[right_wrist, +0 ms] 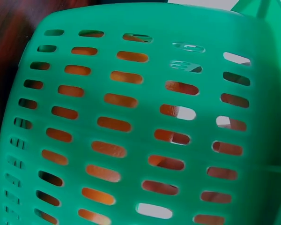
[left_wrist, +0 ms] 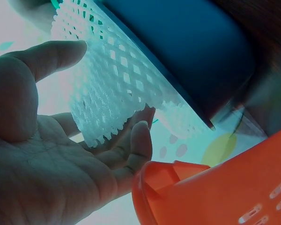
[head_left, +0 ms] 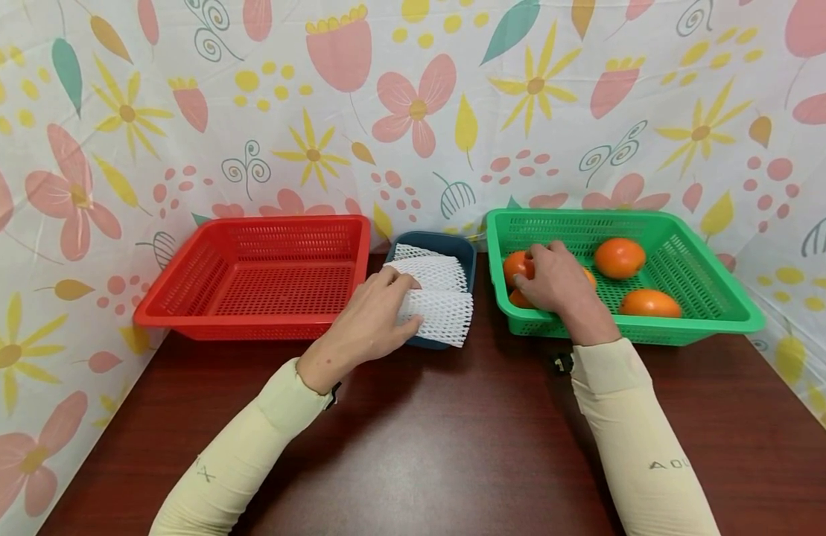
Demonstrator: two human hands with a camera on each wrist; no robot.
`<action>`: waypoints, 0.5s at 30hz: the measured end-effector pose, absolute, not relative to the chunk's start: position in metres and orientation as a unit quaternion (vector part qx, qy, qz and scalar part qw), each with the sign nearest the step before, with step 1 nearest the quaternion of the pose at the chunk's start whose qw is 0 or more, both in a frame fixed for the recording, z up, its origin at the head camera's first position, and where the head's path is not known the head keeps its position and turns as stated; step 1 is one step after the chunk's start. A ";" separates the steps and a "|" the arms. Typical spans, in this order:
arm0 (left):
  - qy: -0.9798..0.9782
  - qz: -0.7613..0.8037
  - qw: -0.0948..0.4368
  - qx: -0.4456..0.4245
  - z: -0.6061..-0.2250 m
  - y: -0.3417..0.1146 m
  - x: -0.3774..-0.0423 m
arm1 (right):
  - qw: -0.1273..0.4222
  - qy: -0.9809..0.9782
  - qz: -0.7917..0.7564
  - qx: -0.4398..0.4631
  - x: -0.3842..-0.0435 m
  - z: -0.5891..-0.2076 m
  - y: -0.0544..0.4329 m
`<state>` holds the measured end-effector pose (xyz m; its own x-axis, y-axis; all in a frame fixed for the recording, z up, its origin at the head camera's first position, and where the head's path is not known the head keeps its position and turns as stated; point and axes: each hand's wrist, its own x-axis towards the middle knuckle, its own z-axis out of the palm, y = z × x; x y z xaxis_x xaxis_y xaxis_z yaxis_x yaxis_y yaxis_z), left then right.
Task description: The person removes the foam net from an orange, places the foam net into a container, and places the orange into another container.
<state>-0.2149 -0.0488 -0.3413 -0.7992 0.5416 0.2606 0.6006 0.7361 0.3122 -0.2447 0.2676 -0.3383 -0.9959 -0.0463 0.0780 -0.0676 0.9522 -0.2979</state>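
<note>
My left hand (head_left: 369,316) grips a white foam fruit net (head_left: 446,311) over the small dark blue bin (head_left: 429,238). In the left wrist view the thumb lies along one side of the net (left_wrist: 107,79), with fingers behind it. Another foam net (head_left: 436,272) lies beneath, inside the bin. My right hand (head_left: 561,281) reaches into the green basket (head_left: 714,320), fingers and thumb curled on an orange (head_left: 515,266) at its left end. From the right wrist, the basket wall (right_wrist: 145,103) hides most of that hand; orange skin shows through its slots.
More oranges lie in the green basket, one at the back (head_left: 619,258) and one near the front (head_left: 650,303). A red basket (head_left: 252,327) stands left of the bin. Behind everything hangs a flowered cloth (head_left: 413,171); the table (head_left: 439,447) is dark brown wood.
</note>
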 end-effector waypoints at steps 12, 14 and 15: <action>-0.919 -0.219 0.134 -0.299 -0.340 -0.051 -0.218 | 0.056 -0.978 0.197 0.028 -0.240 -0.332 0.265; -0.923 -0.221 0.135 -0.286 -0.340 -0.051 -0.218 | 0.059 -0.978 0.197 0.030 -0.240 -0.331 0.265; -0.924 -0.221 0.138 -0.278 -0.340 -0.050 -0.219 | 0.061 -0.978 0.198 0.031 -0.240 -0.331 0.265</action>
<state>-0.2186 -0.0504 -0.3399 -0.8070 0.4532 0.3786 0.5755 0.7474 0.3319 -0.2396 0.2653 -0.3311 -0.9907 -0.0366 0.1308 -0.0846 0.9198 -0.3832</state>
